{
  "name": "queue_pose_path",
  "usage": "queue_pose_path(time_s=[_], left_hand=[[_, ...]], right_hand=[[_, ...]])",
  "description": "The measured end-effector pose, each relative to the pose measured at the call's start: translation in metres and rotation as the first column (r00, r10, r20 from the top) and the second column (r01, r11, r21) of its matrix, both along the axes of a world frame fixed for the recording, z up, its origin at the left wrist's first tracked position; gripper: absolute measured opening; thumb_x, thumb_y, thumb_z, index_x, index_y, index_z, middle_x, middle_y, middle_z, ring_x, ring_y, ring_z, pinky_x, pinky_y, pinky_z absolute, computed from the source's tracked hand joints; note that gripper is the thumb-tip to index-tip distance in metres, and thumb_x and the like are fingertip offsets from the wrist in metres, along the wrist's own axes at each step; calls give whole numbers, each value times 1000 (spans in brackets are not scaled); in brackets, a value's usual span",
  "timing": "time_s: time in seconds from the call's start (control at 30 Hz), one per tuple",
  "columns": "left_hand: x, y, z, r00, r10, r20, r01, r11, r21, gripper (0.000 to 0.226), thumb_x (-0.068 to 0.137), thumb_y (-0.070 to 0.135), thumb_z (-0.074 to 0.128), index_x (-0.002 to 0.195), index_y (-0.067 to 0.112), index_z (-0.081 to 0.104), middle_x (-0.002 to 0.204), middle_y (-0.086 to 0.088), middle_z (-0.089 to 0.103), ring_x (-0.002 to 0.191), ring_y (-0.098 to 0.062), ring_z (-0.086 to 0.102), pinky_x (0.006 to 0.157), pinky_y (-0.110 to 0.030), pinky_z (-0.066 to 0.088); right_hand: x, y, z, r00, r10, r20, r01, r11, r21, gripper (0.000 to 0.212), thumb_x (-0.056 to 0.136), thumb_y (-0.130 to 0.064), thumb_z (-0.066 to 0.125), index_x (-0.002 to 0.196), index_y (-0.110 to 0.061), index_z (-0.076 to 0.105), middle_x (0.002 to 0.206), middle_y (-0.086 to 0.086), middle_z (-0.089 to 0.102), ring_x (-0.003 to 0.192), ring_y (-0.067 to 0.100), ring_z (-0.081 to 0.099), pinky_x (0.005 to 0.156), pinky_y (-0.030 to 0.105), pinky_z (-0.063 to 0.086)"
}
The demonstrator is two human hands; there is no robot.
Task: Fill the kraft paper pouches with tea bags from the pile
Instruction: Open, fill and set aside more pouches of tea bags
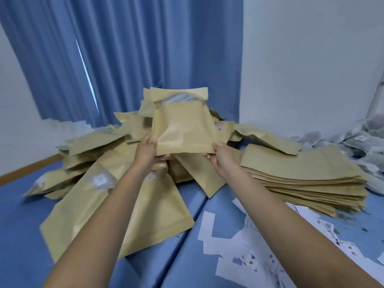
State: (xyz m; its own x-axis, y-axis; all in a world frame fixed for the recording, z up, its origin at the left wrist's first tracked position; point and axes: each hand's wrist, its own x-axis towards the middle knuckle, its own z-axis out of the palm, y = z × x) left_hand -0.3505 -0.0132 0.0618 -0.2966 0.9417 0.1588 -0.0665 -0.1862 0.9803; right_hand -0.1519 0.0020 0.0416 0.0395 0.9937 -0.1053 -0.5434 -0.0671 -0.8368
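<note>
I hold a bulging kraft paper pouch (182, 127) up in front of me, its open mouth pointing away and something pale showing inside. My left hand (146, 150) pinches its lower left corner. My right hand (220, 157) pinches the lower right corner. The pouch hangs above a heap of filled kraft pouches (99, 163) that spreads to the left. A neat stack of flat empty pouches (305, 175) lies to the right. The pile of white tea bags (361, 142) sits at the far right edge.
Everything rests on a blue padded surface (27, 225) with a seam down the middle. White paper scraps and printed slips (245, 252) litter the lower right. A blue curtain (124, 55) and pale walls stand behind.
</note>
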Motion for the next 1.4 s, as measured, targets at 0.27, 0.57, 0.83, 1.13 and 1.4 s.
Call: queue_pose_path(time_s=[0.27,0.57,0.83,1.13,1.4], left_hand=[[-135,-5,20,672,485,-559,-535,841,87,46,91,8,50,136,12,47,131,-15,54,114,-33,54,97,-29,42],[-149,-3,-8,344,160,-925,-521,852,-47,59,96,50,39,137,7,43,153,-17,24,133,-35,33,105,-43,30],[-68,9,-10,-72,135,-988,-360,920,152,52,100,46,28,146,22,33,156,-7,22,145,-29,8,115,-46,3],[166,23,-22,183,107,-977,258,954,153,39,102,21,28,94,2,61,94,-19,65,88,-36,58,80,-45,43],[409,10,-35,220,66,-973,559,809,181,39,102,21,29,90,3,62,92,-18,65,88,-34,58,80,-40,38]], right_hand=[[-128,20,36,937,332,-108,-339,939,-56,31,96,5,45,126,12,42,127,27,46,78,30,60,43,19,50],[-151,12,14,807,446,-388,-502,863,-51,43,95,15,33,137,13,27,144,29,32,132,39,40,111,42,33],[-111,1,-1,872,426,-242,-457,885,-91,29,94,13,35,121,10,41,119,27,48,116,37,55,102,38,44],[45,-7,-14,887,209,-412,-243,969,-31,34,103,-17,33,127,-2,52,130,15,55,124,25,50,105,34,39],[273,-47,-26,875,-224,-429,229,973,-40,34,104,-11,27,124,1,52,124,21,56,130,27,43,109,36,34]])
